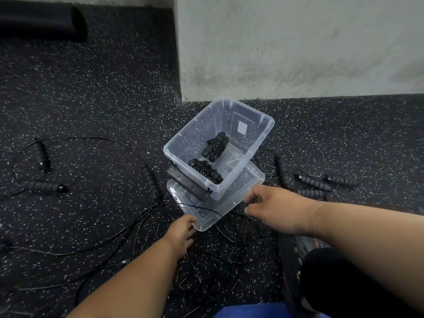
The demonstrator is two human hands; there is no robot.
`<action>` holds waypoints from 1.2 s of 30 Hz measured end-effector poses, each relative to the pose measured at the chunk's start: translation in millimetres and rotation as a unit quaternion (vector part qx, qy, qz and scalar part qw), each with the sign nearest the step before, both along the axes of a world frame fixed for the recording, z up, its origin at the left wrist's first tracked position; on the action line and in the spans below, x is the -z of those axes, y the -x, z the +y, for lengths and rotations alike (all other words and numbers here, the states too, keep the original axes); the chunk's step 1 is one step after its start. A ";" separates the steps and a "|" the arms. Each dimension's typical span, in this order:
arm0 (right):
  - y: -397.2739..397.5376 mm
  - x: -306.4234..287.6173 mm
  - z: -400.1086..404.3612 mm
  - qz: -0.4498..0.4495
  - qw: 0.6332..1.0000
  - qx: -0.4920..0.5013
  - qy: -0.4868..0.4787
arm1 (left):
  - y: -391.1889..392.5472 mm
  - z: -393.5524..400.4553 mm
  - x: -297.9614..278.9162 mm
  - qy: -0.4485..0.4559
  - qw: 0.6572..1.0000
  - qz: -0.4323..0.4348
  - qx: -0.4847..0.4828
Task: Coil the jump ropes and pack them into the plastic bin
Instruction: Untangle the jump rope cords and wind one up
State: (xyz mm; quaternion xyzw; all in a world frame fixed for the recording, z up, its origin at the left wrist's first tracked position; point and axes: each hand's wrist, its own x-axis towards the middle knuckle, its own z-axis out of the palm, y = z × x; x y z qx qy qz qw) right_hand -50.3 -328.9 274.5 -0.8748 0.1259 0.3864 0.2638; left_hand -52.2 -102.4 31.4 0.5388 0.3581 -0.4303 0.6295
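The floor was dark rubber with little white specks (96,92), and a grey concrete wall (298,47) stood at the back. A clear plastic bin (263,131) sat on top of its clear flat lid (231,203), just in front of the wall corner. Two black jump ropes, already coiled into tight bundles (215,146), lay inside the bin. More black jump ropes with bumpy foam handles (150,180) lay loose on the floor on both sides, and their thin cords made a messy tangle (229,249) near the person.

The left hand (181,232) was at the near corner of the lid, fingers curled under, and seemed to be holding a thin black cord. The right hand (275,207) was just beside the lid's right edge, its fingers bent as if pinching a cord too, but the cord was too thin to be sure.

It looked like the person was picking the next rope out of the tangle. Next, they would need to pull it free without dragging the others, then wind it up.

A dark flat thing (183,182) was wedged under the bin; I could not tell what it was. The fingertips of both hands were hidden. A black roll (41,21) at the top left was cut off.
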 end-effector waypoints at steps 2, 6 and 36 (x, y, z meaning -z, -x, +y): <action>0.8 1.8 -0.2 0.003 1.000 -0.012 0.009 | -4.6 1.1 3.1 0.014 1.000 -0.006 -0.017; 4.7 4.9 -0.7 0.018 1.000 -0.007 0.000 | -16.1 0.7 4.8 -0.070 0.986 -0.054 0.142; 27.1 66.3 -1.9 0.079 0.989 -0.100 0.078 | 49.9 12.2 28.5 -0.306 0.570 -0.153 0.747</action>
